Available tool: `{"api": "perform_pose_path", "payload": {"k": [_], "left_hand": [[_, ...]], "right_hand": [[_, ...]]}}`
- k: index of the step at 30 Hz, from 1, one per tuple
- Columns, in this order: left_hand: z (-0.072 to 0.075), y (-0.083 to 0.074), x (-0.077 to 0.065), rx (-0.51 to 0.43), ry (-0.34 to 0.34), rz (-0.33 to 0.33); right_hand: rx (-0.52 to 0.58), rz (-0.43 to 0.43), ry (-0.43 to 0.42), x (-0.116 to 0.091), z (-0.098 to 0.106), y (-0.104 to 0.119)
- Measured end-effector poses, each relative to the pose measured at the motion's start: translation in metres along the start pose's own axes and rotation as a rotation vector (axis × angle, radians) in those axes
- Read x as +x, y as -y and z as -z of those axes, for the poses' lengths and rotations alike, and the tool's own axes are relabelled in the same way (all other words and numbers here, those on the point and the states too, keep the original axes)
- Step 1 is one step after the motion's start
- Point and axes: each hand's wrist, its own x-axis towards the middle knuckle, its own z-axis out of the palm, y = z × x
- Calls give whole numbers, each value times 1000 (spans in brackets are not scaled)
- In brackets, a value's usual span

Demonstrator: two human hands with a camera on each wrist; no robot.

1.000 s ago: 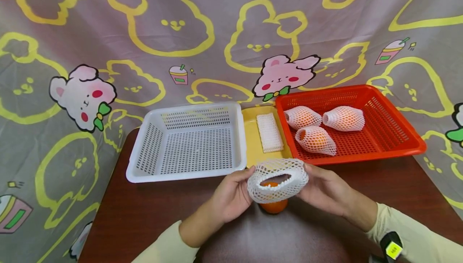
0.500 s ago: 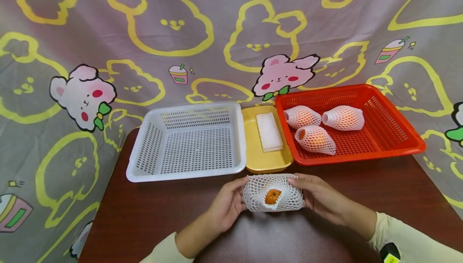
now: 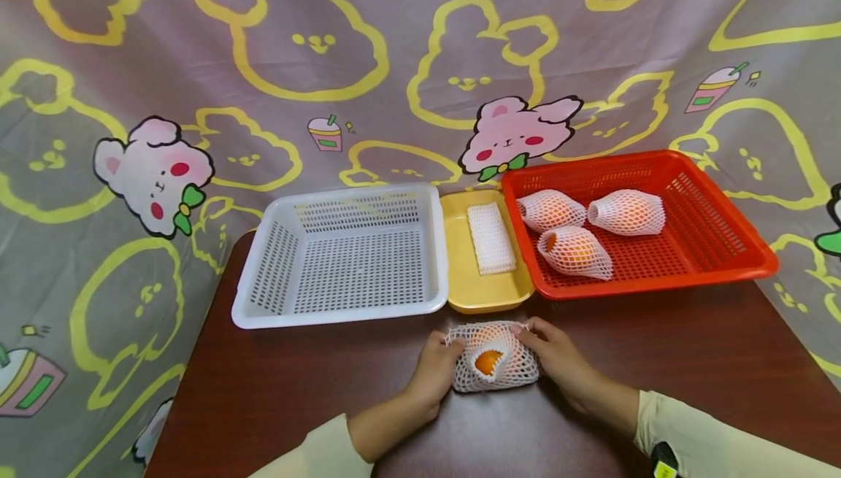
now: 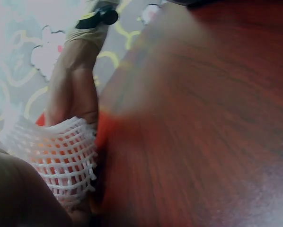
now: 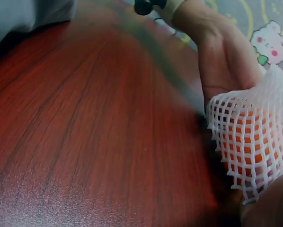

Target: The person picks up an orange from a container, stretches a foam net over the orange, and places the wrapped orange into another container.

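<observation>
In the head view an orange [image 3: 488, 363] sits inside a white foam net sleeve [image 3: 519, 370], low over the table's front part. Its bare skin shows through the sleeve's opening, which faces me. My left hand [image 3: 434, 372] pinches the sleeve's left side, thumb on top. On the opposite side, my right hand [image 3: 563, 365] grips the net with its thumb over the upper edge. Both wrist views show the netting [image 4: 66, 158] close up, orange colour behind its mesh; the near hand hides part of the sleeve [image 5: 248, 137] there.
Behind the hands stands a yellow tray [image 3: 482, 292] with a flat white foam net stack [image 3: 491, 239] in it. To its left is a white perforated basket [image 3: 342, 314]. A red basket [image 3: 696, 244] on the right holds 3 net-wrapped oranges [image 3: 627, 212]. A patterned cloth [image 3: 394, 40] hangs behind.
The sleeve, earlier held stretched above the orange, has come down around it. Both hands have lowered toward the table, and their thumbs have moved inward over the net.
</observation>
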Motion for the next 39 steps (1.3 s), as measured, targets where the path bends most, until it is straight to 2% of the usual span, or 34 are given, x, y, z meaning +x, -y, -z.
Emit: {"api": "perform_pose_path", "payload": {"k": [3, 5, 7, 9, 14, 19, 23, 27, 31, 35, 39], "left_hand": [[-4, -2, -3, 136, -36, -66], [-5, -5, -4, 200, -37, -103], [-5, -7, -2, 236, -36, -122], [-5, -5, 0, 229, -29, -139], [-8, 2, 3, 121, -60, -150], [-12, 0, 3, 60, -112, -148], [-13, -2, 3, 43, -105, -144], [-15, 0, 4, -16, -91, -137], [-18, 2, 4, -121, -61, -119], [-19, 2, 4, -229, 25, -69], [-20, 0, 3, -270, 91, -15]], "right_hand": [[-91, 52, -61, 1, -5, 0], [-105, 64, -73, 2, -7, 0], [-95, 65, -77, 2, -9, 1], [-71, 64, -86, 2, -11, 1], [-8, 59, -144, 3, -18, 3], [-11, 117, -207, 4, -26, 11], [-10, 137, -237, 5, -30, 15], [-20, 143, -250, 5, -30, 16], [-3, 152, -247, 5, -30, 16], [28, 146, -236, 4, -30, 15], [56, 130, -236, 3, -30, 14]]}}
